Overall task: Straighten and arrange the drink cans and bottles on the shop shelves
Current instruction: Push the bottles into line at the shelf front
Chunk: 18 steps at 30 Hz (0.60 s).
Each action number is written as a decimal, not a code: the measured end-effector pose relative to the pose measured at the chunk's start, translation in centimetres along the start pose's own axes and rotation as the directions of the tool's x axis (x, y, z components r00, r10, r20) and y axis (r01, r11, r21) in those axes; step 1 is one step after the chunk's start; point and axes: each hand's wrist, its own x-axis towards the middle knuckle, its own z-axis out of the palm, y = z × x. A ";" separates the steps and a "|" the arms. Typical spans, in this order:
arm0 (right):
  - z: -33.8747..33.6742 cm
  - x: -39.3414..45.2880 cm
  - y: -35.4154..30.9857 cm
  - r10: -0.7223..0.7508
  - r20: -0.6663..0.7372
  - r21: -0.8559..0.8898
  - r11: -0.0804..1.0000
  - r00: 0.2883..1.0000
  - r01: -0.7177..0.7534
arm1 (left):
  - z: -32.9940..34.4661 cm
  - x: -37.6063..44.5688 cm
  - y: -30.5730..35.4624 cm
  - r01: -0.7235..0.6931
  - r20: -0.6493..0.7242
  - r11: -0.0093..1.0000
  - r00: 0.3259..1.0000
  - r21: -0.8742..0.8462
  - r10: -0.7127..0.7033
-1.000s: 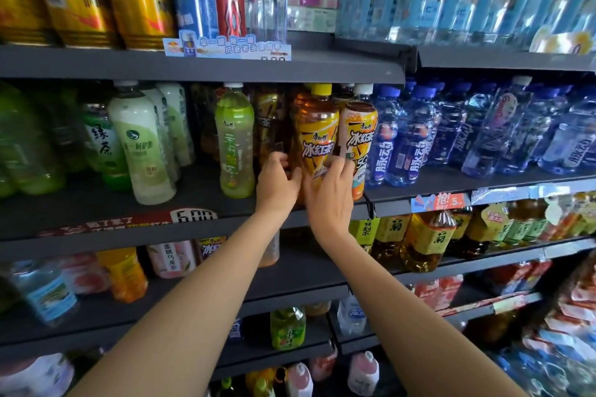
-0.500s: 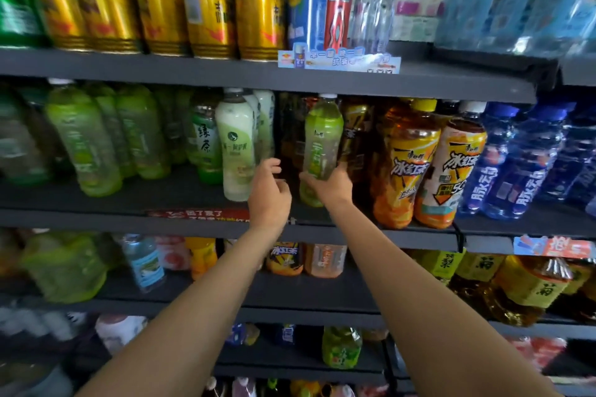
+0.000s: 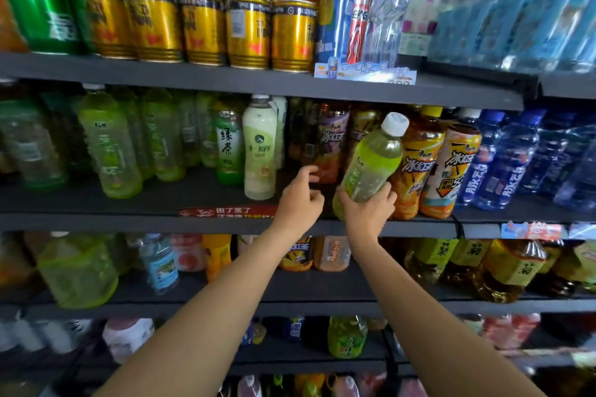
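The right hand (image 3: 367,209) grips the lower body of a green-labelled clear plastic bottle with a white cap (image 3: 371,161), fingers and thumb wrapped round its base. The bottle is tilted, cap leaning up and to the right, and held in front of the dark grey middle shelf (image 3: 129,203); whether its base touches the shelf cannot be told. Its cap overlaps the shoulder of an orange iced-tea bottle with a yellow cap (image 3: 417,164) standing upright on that shelf, with a second orange-and-pink labelled bottle with a white cap (image 3: 451,167) just beside it to the right. The left hand (image 3: 300,200) hovers just left of the held bottle, fingers loosely curled and holding nothing, near the foot of a pale creamy-green bottle with a white cap (image 3: 259,151) that stands upright on the shelf. Behind the left hand, dark amber tea bottles (image 3: 332,142) stand further back. Blue-tinted water bottles with blue caps (image 3: 496,161) fill the right end of the shelf. On the shelf above, gold metal cans (image 3: 200,26) stand in stacked rows.
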 end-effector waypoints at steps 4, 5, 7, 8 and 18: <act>-0.6 -3.8 -2.0 -0.087 -0.103 0.019 0.996 0.991 0.089 | -2.7 -2.5 -0.3 -0.050 0.086 0.998 0.995 -0.035 0.052; -0.5 -4.9 -2.7 -0.114 -0.113 0.023 0.993 0.987 0.118 | -3.8 -3.0 -0.2 -0.062 0.094 0.997 0.993 -0.048 0.067; 0.3 -7.4 -4.4 -0.168 -0.112 0.047 0.984 0.979 0.174 | -6.4 -4.2 -0.3 -0.084 0.099 0.995 0.991 -0.057 0.090; 0.9 -8.6 -5.3 -0.188 -0.106 0.061 0.979 0.976 0.196 | -7.8 -4.8 -0.4 -0.092 0.093 0.994 0.991 -0.059 0.097; 7.5 -17.0 -12.9 -0.329 0.283 0.258 0.931 0.901 0.258 | -20.9 -8.1 -4.4 -0.025 -0.058 0.995 0.998 -0.092 0.019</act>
